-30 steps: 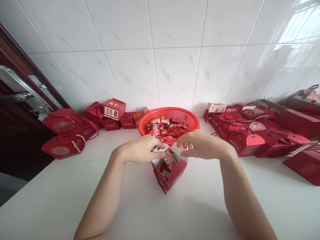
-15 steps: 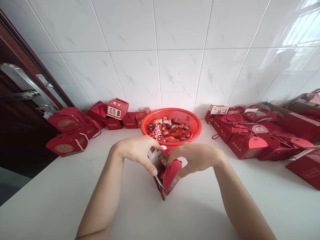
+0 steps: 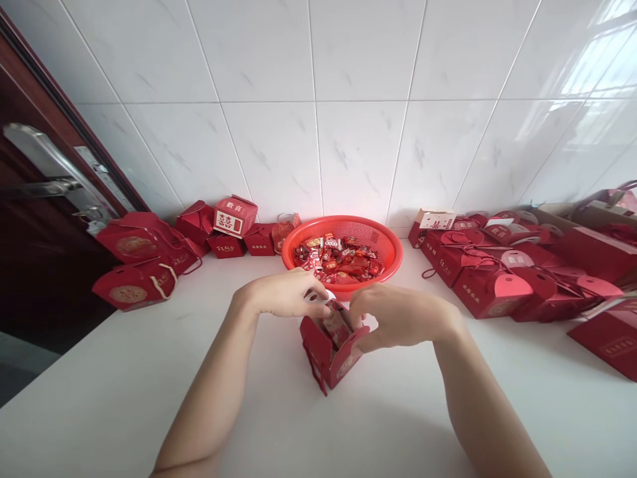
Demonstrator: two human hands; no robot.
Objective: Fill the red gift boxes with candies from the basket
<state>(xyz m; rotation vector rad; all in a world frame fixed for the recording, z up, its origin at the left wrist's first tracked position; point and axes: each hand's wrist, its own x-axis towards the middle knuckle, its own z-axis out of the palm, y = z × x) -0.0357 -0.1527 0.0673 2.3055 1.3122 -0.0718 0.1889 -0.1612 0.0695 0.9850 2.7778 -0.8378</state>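
Note:
A small red paper gift box (image 3: pixel 318 345) stands on the white table in front of me with its top unfolded. A red patterned packet (image 3: pixel 337 326) lies inside it, and a red cord hangs down the near side. My left hand (image 3: pixel 291 293) has its fingers and thumb closed around a flap at the box's far left. On the right side, my right hand (image 3: pixel 405 315) grips the box, its thumb by the near right flap and its fingers over the far edge. Both hands hide parts of the flaps.
A red plastic basket (image 3: pixel 343 288) of wrapped sweets (image 3: pixel 343 257) stands just behind the box. Several red boxes (image 3: pixel 134 285) are at the left beside a dark door (image 3: pixel 30 219). Many more boxes (image 3: pixel 490 292) crowd the right, against the tiled wall (image 3: pixel 358 153).
My left thumb has moved up and away from the box's near left panel, which now leans outward in view. My right hand has shifted slightly right, and the box opening looks wider.

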